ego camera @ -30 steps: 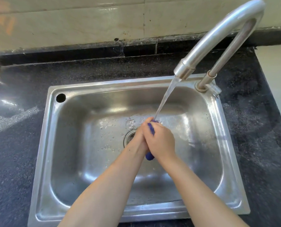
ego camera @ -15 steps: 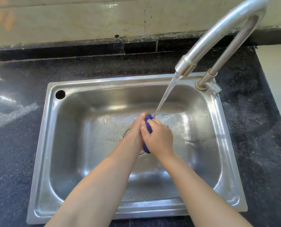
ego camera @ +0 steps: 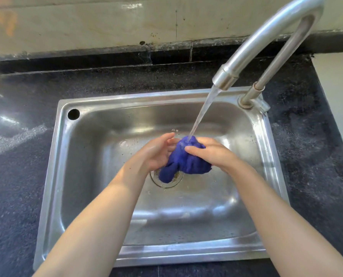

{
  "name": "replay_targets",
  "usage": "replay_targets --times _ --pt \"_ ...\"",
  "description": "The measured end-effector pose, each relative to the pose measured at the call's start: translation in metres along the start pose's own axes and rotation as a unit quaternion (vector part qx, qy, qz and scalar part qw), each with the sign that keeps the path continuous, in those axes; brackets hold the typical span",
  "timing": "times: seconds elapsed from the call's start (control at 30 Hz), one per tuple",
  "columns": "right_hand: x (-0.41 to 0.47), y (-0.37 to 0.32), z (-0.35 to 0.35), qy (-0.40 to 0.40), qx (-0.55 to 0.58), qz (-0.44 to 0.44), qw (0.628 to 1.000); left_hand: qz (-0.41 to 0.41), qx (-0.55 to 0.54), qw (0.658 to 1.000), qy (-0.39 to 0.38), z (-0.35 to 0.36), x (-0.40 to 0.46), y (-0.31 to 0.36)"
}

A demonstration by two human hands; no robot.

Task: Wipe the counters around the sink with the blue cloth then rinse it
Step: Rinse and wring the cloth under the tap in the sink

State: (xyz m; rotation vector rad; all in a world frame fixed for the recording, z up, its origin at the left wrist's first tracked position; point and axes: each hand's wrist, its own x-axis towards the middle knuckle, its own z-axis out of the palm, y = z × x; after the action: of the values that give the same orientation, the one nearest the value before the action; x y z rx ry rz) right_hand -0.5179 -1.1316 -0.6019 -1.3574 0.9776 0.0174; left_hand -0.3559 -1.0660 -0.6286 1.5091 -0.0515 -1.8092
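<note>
Two bare arms reach over a shiny metal sink. Between the hands is a wet blue cloth, bunched up in a lump. It is held up in the air over the middle of the sink, right above the round drain. The right hand grips the cloth from the right side, with its thumb pressed over the top and its fingers curled round the far side. The left hand cups the cloth from the left side, and its fingers are nearly straight against it. A tail of the cloth hangs down toward the drain. Water runs from the bent silver tap and lands on top of the cloth. The sink sits in a dark speckled counter. Pale tiles line the wall behind it.
</note>
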Motion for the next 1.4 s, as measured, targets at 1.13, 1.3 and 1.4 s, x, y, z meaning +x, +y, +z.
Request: replay_targets --times 1.13,1.3,1.4 --pt "0.006 0.023 0.048 0.354 -0.094 -0.068 0.928 -0.044 -0.08 0.983 0.156 0.038 0.022 -0.052" --pt "-0.005 0.019 0.083 0.343 -0.232 -0.195 0.889 0.004 -0.147 0.983 0.114 0.042 0.014 -0.049" --pt "0.017 0.022 0.068 0.411 -0.241 -0.164 0.864 -0.015 -0.146 0.985 0.088 0.048 0.014 -0.041"
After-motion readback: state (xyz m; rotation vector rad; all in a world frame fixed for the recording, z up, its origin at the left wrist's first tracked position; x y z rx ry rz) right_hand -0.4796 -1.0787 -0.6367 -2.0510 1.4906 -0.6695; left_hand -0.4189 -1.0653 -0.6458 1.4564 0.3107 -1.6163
